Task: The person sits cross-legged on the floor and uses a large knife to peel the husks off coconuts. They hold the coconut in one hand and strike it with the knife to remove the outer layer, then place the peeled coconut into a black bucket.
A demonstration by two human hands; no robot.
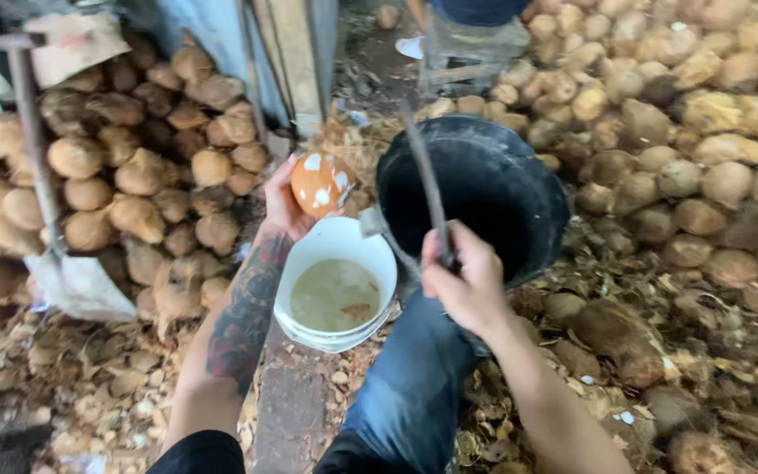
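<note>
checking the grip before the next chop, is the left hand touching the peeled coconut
Touching. The head view shows the left hand cupping the peeled coconut from the side, fingers wrapped against its shell, above the white bucket.

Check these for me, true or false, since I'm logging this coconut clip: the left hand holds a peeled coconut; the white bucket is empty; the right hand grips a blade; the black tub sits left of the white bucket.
1. The left hand holds a peeled coconut: true.
2. The white bucket is empty: false; it holds cloudy liquid.
3. The right hand grips a blade: true, a long dark one.
4. The black tub sits left of the white bucket: false; it sits to its right.
</note>
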